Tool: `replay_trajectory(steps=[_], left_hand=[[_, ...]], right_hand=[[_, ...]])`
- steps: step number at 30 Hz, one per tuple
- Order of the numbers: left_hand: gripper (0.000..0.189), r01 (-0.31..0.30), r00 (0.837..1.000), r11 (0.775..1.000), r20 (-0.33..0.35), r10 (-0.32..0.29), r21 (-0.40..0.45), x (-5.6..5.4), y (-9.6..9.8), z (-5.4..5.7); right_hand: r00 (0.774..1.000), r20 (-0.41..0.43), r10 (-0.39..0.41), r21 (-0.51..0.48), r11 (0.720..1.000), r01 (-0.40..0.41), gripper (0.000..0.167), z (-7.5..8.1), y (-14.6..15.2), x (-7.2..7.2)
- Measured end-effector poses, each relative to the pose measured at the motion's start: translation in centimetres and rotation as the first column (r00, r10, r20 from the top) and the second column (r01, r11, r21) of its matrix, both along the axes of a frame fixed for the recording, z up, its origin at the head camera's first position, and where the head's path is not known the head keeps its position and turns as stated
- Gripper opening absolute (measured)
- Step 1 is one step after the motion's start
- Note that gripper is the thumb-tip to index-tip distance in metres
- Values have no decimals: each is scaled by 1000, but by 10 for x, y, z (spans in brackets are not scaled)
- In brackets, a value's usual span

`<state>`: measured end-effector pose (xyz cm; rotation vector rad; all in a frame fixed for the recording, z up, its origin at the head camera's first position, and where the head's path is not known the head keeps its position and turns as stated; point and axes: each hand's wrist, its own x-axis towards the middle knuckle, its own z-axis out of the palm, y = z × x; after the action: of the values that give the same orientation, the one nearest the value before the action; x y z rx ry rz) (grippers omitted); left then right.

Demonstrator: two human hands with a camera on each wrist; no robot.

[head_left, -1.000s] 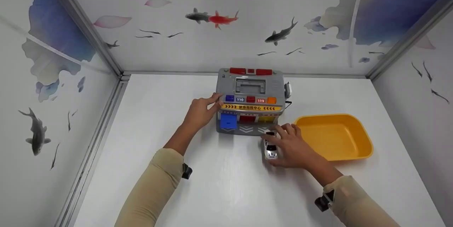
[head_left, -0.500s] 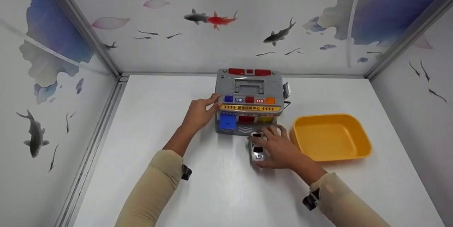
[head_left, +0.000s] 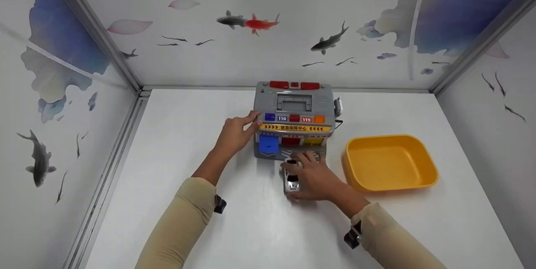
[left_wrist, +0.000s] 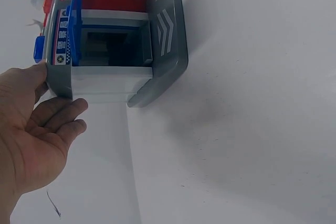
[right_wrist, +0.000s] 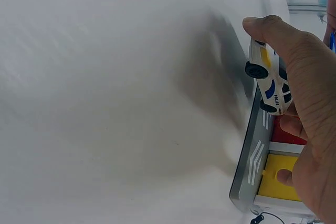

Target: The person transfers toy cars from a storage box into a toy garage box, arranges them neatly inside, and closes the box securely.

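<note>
My left hand point(head_left: 235, 134) grips the front left corner of a grey toy garage point(head_left: 268, 99). Thumb and fingers sit around the roof edge there, as the left wrist view also shows. The garage's blue door point(head_left: 269, 144) is swung up, and a dark bay point(left_wrist: 113, 46) lies behind it. Its red door point(right_wrist: 286, 131) and yellow door point(right_wrist: 275, 184) are down. Between thumb and fingers, my right hand point(head_left: 314, 179) pinches a white toy police car point(right_wrist: 271, 80), held lengthwise before the garage's front ramp. The hand hides part of the car and ramp.
To the right of the garage stands a yellow plastic basin point(head_left: 391, 185) on the white table point(head_left: 251, 227). Printed panels point(head_left: 272, 59) enclose the back and sides. A thin dark hook-like piece point(head_left: 340, 123) sticks out from the garage's right side.
My right hand has carried the police car leftward, from the garage's right front corner to before its middle. The left hand keeps its place on the garage.
</note>
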<state>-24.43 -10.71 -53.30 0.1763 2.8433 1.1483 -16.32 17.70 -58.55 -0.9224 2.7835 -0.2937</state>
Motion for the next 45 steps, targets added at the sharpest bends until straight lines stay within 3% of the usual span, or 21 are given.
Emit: replay_trajectory(steps=[21,29,38,45], left_hand=[[50,-1,1000,1000,21,1,19,1,-2,1],[50,17,1000,1000,2,-17,9,2,-3,2],[49,22,1000,1000,-4,-22,21,3,-1,3],[50,17,1000,1000,-2,-17,10,3,-2,2]], right_hand=[[999,23,-22,2,1000,22,85,-8,-48,-3],[998,-45,-41,23,999,42,80,-16,-59,-5],[997,-43,-66,23,997,67,84,-20,-62,-10],[989,-134,-66,17,998,68,76,-27,-63,-9]])
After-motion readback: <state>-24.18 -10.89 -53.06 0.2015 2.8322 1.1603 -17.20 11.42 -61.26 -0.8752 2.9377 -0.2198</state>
